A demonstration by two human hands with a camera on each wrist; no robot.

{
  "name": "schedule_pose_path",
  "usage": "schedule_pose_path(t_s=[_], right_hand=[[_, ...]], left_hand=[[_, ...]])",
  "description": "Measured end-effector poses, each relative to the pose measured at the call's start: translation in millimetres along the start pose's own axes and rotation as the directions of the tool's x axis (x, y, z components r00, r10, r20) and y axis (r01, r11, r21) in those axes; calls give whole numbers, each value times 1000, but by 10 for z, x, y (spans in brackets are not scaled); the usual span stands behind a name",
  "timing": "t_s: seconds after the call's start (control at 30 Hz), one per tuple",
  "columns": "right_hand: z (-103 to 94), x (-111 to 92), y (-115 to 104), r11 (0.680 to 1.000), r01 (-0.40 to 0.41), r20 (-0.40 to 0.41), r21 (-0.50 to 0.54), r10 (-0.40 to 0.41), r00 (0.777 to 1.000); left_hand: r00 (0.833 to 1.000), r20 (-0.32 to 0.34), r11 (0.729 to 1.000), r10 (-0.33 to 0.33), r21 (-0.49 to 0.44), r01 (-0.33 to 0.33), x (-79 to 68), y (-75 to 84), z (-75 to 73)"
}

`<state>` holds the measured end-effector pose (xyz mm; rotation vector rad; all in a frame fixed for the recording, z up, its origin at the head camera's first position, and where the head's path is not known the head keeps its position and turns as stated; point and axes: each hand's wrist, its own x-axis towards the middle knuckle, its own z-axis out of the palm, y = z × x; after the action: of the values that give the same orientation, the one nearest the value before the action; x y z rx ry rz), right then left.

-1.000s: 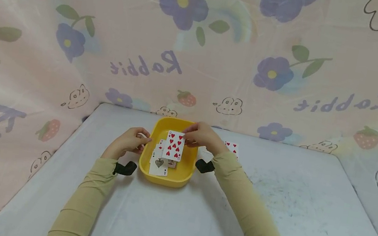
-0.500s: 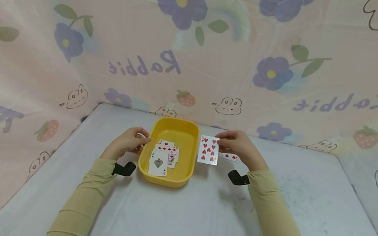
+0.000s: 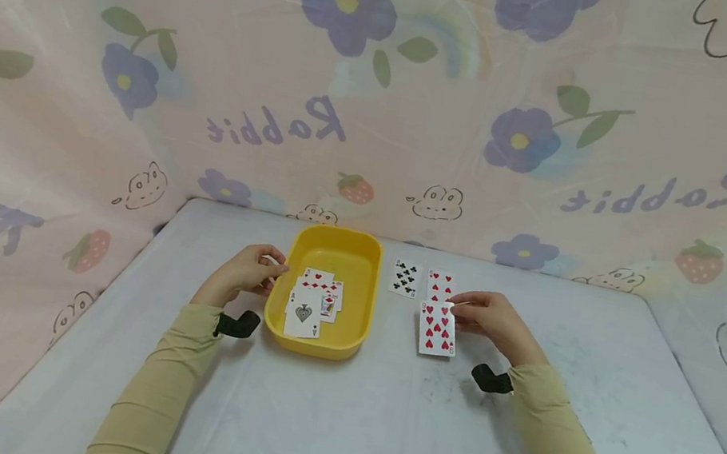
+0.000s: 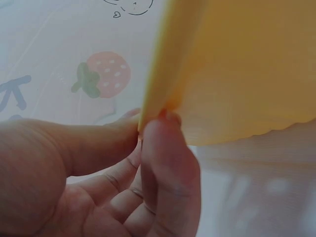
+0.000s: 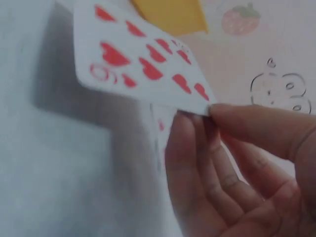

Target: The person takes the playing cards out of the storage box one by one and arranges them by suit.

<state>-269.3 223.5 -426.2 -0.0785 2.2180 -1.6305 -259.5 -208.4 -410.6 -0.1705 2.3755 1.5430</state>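
Fingers and thumb of the right hand [image 3: 496,323] are pinched on one edge of a nine of hearts [image 3: 439,330], which is held tilted over the white table [image 3: 334,433]; in the head view, the lower part of another heart card [image 3: 440,282] is covered by it. To the left, a club card [image 3: 405,278] is laid beside a yellow tray [image 3: 357,303], in which other cards [image 3: 329,286] are partly covered by an ace of spades [image 3: 303,315]. The tray's left rim is gripped between thumb and fingers of the left hand [image 3: 244,271]. Beyond, a flower-printed cloth [image 3: 396,127] is hung.
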Motion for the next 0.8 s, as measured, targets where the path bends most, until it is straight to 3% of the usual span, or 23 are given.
schedule_pose_path(t_s=[0.37,0.8], right_hand=[[-32,-31,200,995,-80,-106,-56,74,992],[0,-51,200,995,-65,-157,-75,52,986]], left_hand=[[1000,5,1000,-1,-10,1,1,-9,9],[1000,-7,1000,-2,8,2,-7,12,14]])
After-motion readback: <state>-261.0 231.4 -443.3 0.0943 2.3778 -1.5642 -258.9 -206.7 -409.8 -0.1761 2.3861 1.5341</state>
